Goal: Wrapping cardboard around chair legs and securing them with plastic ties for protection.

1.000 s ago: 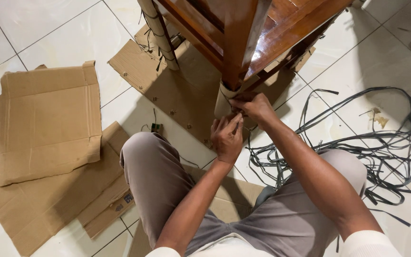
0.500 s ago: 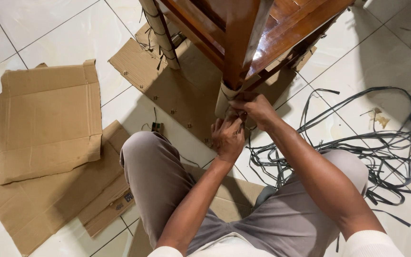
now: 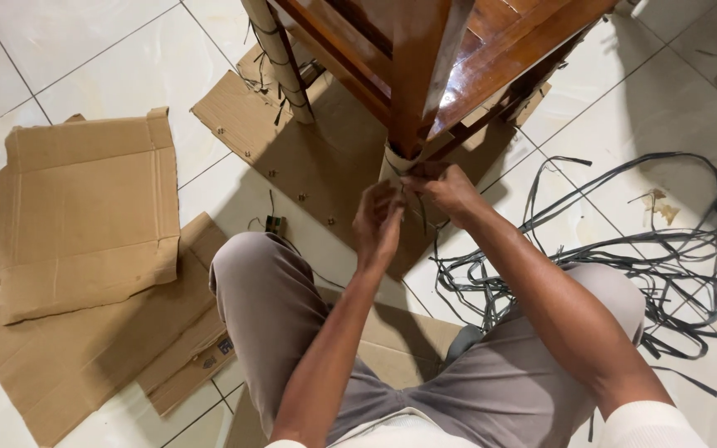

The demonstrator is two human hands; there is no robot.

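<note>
My left hand (image 3: 378,222) and right hand (image 3: 444,187) met at the cardboard wrap (image 3: 394,163) round the wooden chair leg (image 3: 415,79); both had fingers curled, pinching a thin dark strap (image 3: 419,207) against the wrap; loose straps (image 3: 624,257) lay tangled on the tiles to my right; flattened cardboard sheets (image 3: 89,211) lay to my left.

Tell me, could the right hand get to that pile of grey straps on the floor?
Probably yes. The right hand is at the wrapped table leg, and the grey straps lie on bare tiles just to its right, with nothing between them.
</note>
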